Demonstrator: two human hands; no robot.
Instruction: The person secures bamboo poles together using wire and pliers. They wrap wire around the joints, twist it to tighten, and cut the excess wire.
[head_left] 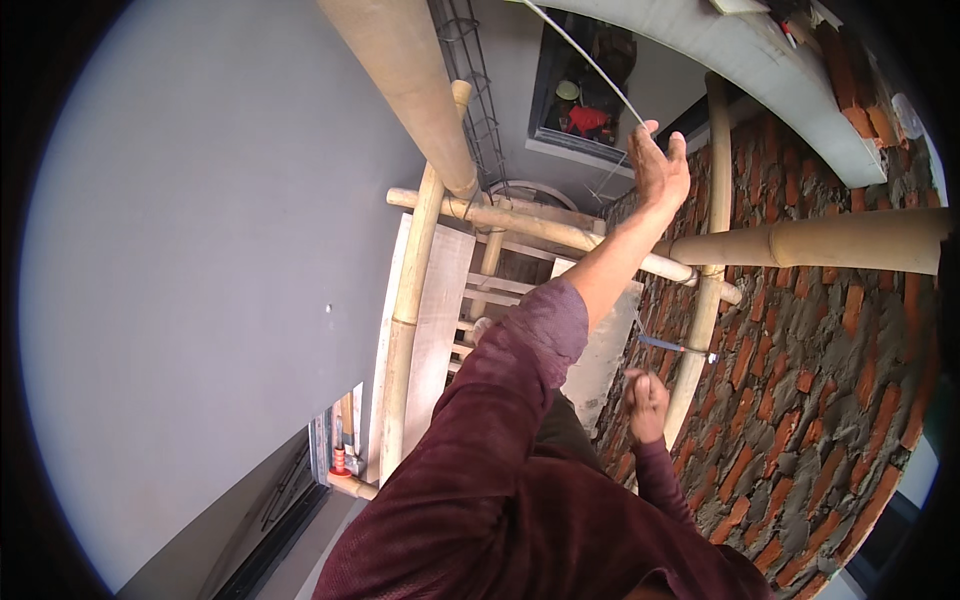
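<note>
My left hand [662, 178] is raised at the upper middle, with its arm stretched out. A thin, straight pale cord [585, 57] runs down from the top edge to its fingers, which close on it while the thumb stands apart. Lower down, my right hand [648, 405] is held with fingers curled, beside the upright bamboo pole [690, 385] and the brick wall [780, 400]. What its fingers hold, if anything, is hidden. Just above it, a thin tool with a blue handle [660, 343] sits against the pole.
Bamboo scaffolding with a crossbar [560, 232] surrounds me, and boards [440, 310] lie below. A thick pole [820, 240] juts in from the right. A smooth grey wall [220, 260] fills the left. A red-handled tool [340, 462] stands at lower left; a window [585, 85] is beyond.
</note>
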